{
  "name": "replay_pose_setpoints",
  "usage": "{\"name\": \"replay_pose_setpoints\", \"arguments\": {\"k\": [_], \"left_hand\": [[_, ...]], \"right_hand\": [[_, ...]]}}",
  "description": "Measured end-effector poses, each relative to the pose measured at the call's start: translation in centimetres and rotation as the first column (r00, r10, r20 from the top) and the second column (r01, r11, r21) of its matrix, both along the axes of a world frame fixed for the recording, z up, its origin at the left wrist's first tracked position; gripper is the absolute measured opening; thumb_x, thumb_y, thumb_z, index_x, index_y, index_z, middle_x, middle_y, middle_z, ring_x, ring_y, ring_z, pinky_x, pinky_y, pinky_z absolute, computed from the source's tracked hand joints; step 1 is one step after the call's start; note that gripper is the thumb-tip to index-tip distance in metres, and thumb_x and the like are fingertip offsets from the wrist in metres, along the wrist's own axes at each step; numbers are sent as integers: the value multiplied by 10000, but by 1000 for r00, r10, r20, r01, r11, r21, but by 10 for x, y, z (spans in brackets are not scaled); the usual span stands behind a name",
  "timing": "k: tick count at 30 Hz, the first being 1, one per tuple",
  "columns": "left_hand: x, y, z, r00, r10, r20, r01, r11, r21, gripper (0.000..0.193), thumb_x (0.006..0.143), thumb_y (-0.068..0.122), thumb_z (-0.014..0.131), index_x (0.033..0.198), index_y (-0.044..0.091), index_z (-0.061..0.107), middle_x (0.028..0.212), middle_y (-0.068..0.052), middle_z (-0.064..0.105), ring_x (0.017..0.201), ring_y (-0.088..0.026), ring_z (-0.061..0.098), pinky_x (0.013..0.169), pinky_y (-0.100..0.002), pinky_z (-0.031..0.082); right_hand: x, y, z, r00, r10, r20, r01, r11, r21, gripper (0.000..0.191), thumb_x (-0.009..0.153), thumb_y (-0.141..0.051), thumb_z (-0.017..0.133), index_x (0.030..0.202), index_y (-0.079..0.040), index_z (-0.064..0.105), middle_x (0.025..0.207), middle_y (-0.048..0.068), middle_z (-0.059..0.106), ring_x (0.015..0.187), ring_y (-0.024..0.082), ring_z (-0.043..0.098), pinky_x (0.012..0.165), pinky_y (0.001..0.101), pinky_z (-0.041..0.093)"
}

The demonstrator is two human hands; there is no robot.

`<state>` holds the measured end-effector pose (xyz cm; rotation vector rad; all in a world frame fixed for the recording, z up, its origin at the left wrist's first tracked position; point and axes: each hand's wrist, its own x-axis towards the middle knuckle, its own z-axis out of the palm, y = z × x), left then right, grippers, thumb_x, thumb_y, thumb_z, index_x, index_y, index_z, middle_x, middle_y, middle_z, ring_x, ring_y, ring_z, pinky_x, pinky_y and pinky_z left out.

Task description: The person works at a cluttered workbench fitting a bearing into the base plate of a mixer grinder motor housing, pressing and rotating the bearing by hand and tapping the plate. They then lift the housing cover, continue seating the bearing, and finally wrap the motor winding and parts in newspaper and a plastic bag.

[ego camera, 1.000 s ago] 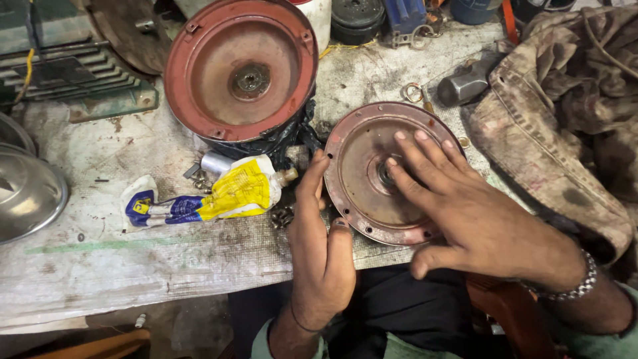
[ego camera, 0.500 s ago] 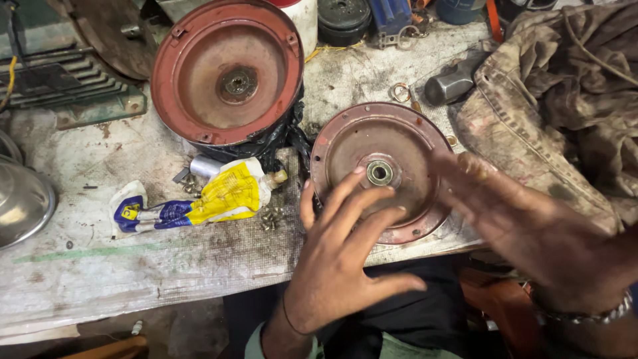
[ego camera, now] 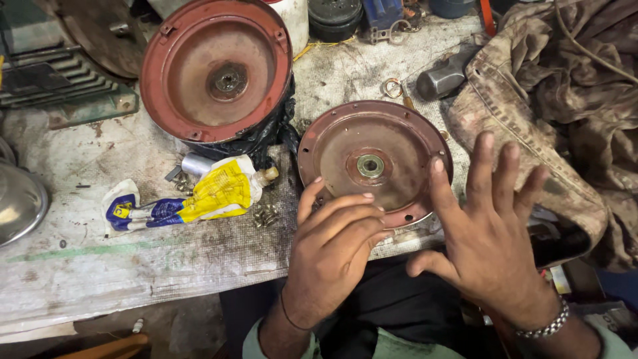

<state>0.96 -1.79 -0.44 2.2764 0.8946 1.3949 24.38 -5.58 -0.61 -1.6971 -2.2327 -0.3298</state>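
A round reddish-brown metal cover plate [ego camera: 392,143] with a bearing at its centre lies flat on the workbench's front edge. My left hand [ego camera: 332,249] hovers over the plate's near-left rim, fingers loosely curled, holding nothing. Raised just right of the plate, my right hand [ego camera: 495,236] has its fingers spread and is empty; a metal bracelet circles its wrist. A larger red bowl-shaped housing [ego camera: 216,70] sits tilted at the back left, on black material.
A squeezed yellow-and-blue tube [ego camera: 193,196] lies left of the plate, with small screws [ego camera: 266,214] beside it. Dirty cloth [ego camera: 565,86] covers the right side. A hammer head [ego camera: 442,76], a metal bowl [ego camera: 16,206] and a finned part [ego camera: 60,80] ring the bench [ego camera: 133,259].
My right hand lifted off the plate and moved right, fingers spreading. My left hand let go of the plate's left rim and drew back toward me. The plate's centre bearing is now uncovered.
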Motion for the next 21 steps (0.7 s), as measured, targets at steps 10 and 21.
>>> {"name": "replay_pose_setpoints", "arguments": {"k": [10,21], "left_hand": [[-2,0,-5,995,38,91,-40,999,21,185,835,60,837,973,78,714,1086,-15,744,1123,-195,708,1145,-485,409],[1,-1,-2,991,74,112,-77,997,30,181,827,47,838,950,82,708,1068,-13,757,1105,-191,724,1172,-505,392]], "right_hand": [[11,-32,-8,999,-43,20,43,999,31,951,847,-918,173,1550,-352,474,1700,296,43,1544,451,-111,1196,621,-152],[-4,0,26,806,235,-544,-344,933,-106,957,958,-789,231,1656,-137,180,1740,290,-96,1635,455,-131,1290,621,-34]]}}
